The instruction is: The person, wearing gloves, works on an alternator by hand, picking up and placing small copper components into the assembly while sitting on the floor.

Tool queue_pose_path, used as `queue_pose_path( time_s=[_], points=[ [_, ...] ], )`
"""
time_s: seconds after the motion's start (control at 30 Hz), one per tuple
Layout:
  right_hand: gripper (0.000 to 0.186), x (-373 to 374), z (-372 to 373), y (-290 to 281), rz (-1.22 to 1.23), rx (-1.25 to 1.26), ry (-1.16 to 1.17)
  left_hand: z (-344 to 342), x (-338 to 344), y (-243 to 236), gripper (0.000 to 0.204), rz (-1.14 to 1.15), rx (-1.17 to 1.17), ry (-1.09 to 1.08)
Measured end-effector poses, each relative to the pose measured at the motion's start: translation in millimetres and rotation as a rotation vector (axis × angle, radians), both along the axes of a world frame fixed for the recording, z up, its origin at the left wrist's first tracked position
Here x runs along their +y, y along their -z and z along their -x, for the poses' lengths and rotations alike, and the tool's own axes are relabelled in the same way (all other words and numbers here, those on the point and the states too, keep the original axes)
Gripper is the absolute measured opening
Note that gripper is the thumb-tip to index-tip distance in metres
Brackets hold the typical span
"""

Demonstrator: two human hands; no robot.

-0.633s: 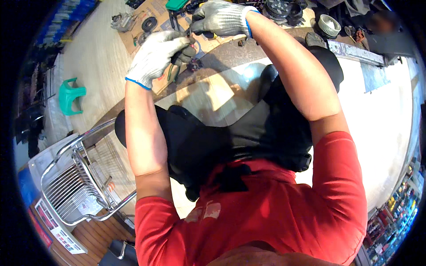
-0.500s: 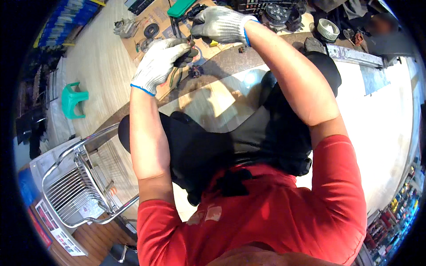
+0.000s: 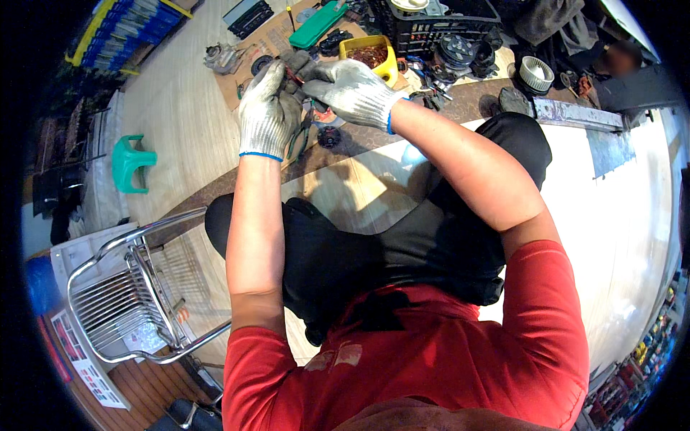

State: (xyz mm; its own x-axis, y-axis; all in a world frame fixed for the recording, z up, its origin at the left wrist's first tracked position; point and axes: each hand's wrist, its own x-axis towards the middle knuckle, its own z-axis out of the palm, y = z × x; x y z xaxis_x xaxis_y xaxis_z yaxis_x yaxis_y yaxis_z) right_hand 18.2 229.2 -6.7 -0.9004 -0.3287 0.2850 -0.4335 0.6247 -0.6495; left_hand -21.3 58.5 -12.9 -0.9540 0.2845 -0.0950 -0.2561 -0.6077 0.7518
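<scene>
In the head view, the only one, I see a seated person bent to the work, both gloved hands toward eleven o'clock. The left hand (image 3: 270, 111) is curled about a small dark part (image 3: 292, 75) with a touch of red. The right hand (image 3: 353, 92) meets it from the other side, fingers bent; whether they grip it too, I cannot tell. The part lies at one o'clock from the left hand and between nine and ten from the right, the left being nearer. Fingers hide too much for me to read its long axis. A round dark piece (image 3: 329, 137) sits on the floor, at seven o'clock from the right hand; a yellow box (image 3: 389, 70) stands at one.
</scene>
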Motion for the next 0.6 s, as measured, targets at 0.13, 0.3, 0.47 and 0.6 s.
queue_pose_path(
  time_s=[0.13, 0.3, 0.47, 0.6],
  points=[
    [0.033, -6, -7, -5, 0.027, -0.112, 0.015, 9, -9, 7, 0.027, -0.127, -0.006, -0.035],
    [0.026, -10, -4, 6, -0.054, -0.168, 0.010, 12, -21, 4, 0.026, -0.125, 0.052, 0.009],
    [0.023, -9, 5, 33, -0.207, 0.209, -0.060, 25, -44, -17, 0.029, -0.166, 0.030, -0.255],
    [0.028, -3, -13, 13, -0.176, 0.026, -0.005, 37, -68, -35, 0.022, -0.259, 0.014, -0.345]
  ],
)
